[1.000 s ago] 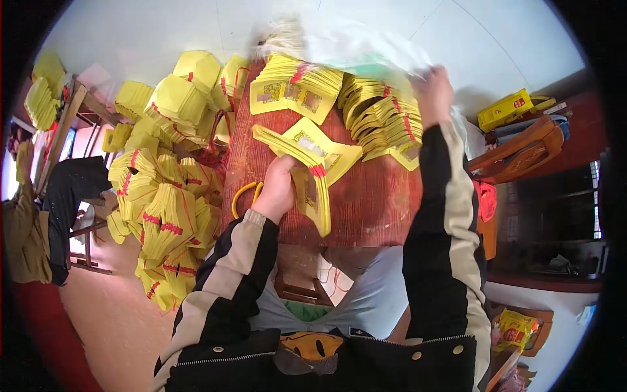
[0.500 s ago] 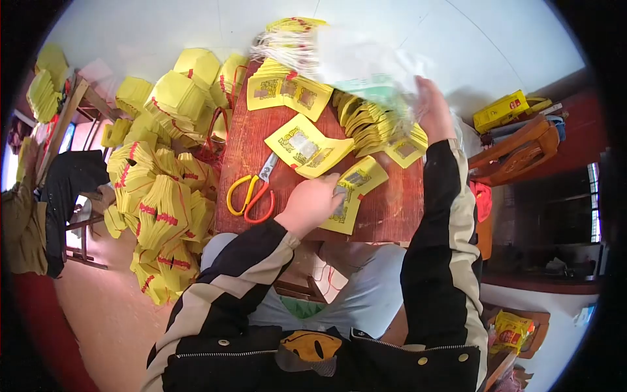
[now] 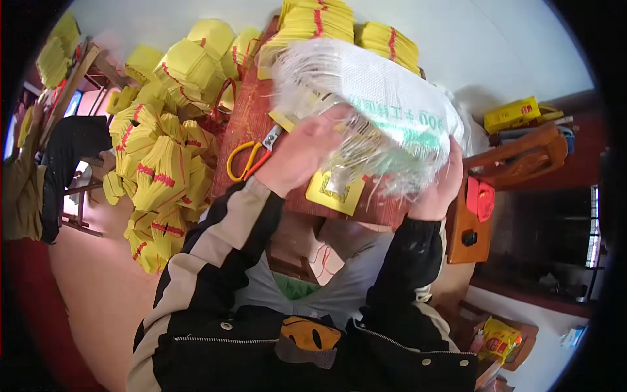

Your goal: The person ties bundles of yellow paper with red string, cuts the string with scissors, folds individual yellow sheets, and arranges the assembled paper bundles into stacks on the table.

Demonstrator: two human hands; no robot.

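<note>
A white woven plastic sack [image 3: 392, 75] with green print and a frayed, stringy edge spreads over the table, hiding most of the printed yellow papers. My right hand [image 3: 441, 186] grips its right side near the lower corner. At the frayed left edge is my left hand [image 3: 304, 153], its fingers blurred and partly covered by loose strands, so its hold is unclear. Below the fringe a yellow printed paper [image 3: 334, 194] lies on the red wooden table [image 3: 385, 206]. Scissors [image 3: 251, 157] with yellow and red handles lie left of my left hand, partly behind it.
Bundles of yellow paper [image 3: 160, 173] with red bands are heaped left of the table. More banded stacks [image 3: 317, 23] stand at its far edge. A wooden chair [image 3: 522, 150] holds a yellow package on the right. A red cloth item [image 3: 480, 199] lies nearby.
The sack has come down toward me and spread over the papers, with my right hand lower. My left hand has moved from the papers up to the sack's frayed edge.
</note>
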